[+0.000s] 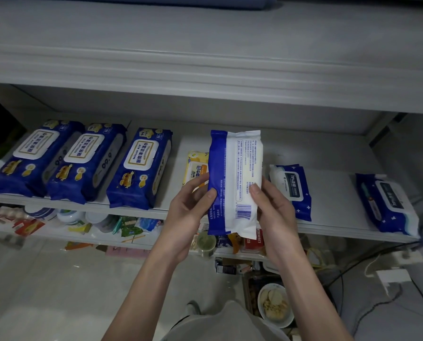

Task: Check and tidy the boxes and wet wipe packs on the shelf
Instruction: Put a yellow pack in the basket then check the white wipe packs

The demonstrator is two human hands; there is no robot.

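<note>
- Both arms reach forward; the left hand [193,207] and right hand [274,212] each grip one side of the wipe pack [235,178], thumbs on its back label.
- Best to check the label, then flip it face up.
- Set it on the shelf [333,190] just beyond the hands, squared with the yellow pack [195,166].

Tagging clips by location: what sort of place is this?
Probably a home storage nook, not a shop: the white shelf holds few, mixed wet wipe packs besides the held pack, the lower shelf is cluttered with snacks, and a bowl of food sits below, near cables.
</note>
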